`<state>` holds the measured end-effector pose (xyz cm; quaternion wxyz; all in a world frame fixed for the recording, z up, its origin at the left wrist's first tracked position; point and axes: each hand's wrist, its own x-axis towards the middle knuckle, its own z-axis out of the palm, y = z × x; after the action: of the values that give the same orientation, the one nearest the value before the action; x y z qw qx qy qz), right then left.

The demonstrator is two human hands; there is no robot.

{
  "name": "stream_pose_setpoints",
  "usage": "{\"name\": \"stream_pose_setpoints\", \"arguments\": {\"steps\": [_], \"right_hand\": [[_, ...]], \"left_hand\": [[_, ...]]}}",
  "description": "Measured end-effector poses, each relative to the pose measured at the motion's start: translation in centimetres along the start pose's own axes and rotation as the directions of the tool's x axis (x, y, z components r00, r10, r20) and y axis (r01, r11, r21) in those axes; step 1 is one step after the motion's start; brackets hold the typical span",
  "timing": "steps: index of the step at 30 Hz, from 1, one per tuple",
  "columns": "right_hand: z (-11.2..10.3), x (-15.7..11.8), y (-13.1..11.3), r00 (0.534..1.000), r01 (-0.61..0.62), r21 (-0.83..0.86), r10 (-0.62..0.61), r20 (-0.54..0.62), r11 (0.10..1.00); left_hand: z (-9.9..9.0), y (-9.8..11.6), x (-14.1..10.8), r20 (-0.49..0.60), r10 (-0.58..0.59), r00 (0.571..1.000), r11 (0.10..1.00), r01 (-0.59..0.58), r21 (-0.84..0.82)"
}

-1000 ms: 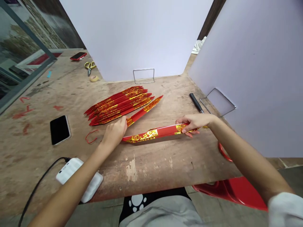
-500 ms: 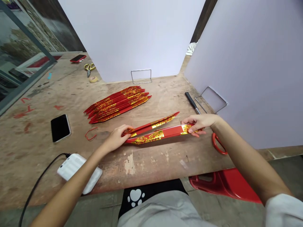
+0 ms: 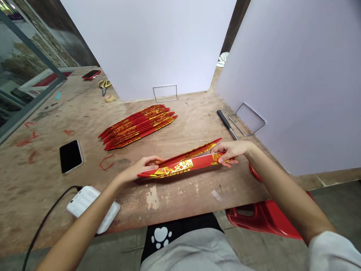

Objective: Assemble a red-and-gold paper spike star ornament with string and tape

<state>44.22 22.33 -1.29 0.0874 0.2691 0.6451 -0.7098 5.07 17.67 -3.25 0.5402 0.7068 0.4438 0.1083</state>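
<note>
Between my hands, just above the table's front part, lie two folded red-and-gold paper pieces, nearly side by side. The nearer piece point(image 3: 176, 167) is a thicker folded stack, its right end pinched by my right hand point(image 3: 229, 151), thumb on top. The farther piece point(image 3: 197, 150) slants behind it, its right tip rising past my right fingers. My left hand point(image 3: 142, 167) is closed around the left ends of the pieces, with part of its fingers hidden behind them. A pile of similar folded red-and-gold papers point(image 3: 138, 126) rests beyond my left hand.
On the wooden table point(image 3: 186, 207) lie a phone point(image 3: 71, 156), a white power bank point(image 3: 108, 214) with a cable, a red loop of string point(image 3: 105, 162), gold-handled scissors point(image 3: 104, 86), a tape roll point(image 3: 109, 98) and a black-handled tool point(image 3: 224, 119). White panels point(image 3: 158, 45) stand behind.
The farther paper piece has come against the nearer one, closing most of the gap between them. My left hand has shifted slightly left along the left ends.
</note>
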Motion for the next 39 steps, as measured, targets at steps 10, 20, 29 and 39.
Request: {"name": "stream_pose_setpoints", "arguments": {"steps": [10, 20, 29, 39], "right_hand": [[-0.1, -0.3, 0.0, 0.993, -0.113, -0.089, 0.108, -0.057, 0.99], [0.8, -0.4, -1.8, 0.987, -0.149, -0.18, 0.136, -0.084, 0.972], [1.1, -0.4, -3.1, 0.981, -0.164, -0.196, 0.14, -0.133, 0.967], [0.6, -0.1, -1.6, 0.979, -0.175, -0.115, 0.161, -0.124, 0.978]], "left_hand": [[-0.4, -0.4, -0.1, 0.031, -0.066, 0.997, 0.988, 0.07, -0.14], [0.6, 0.5, 0.8, -0.004, -0.157, 0.988, 0.968, 0.153, -0.201], [0.5, 1.2, 1.3, 0.039, -0.073, 0.997, 0.981, 0.079, -0.18], [1.3, 1.2, 0.5, 0.131, 0.0, 0.991, 0.989, 0.02, -0.148]]}}
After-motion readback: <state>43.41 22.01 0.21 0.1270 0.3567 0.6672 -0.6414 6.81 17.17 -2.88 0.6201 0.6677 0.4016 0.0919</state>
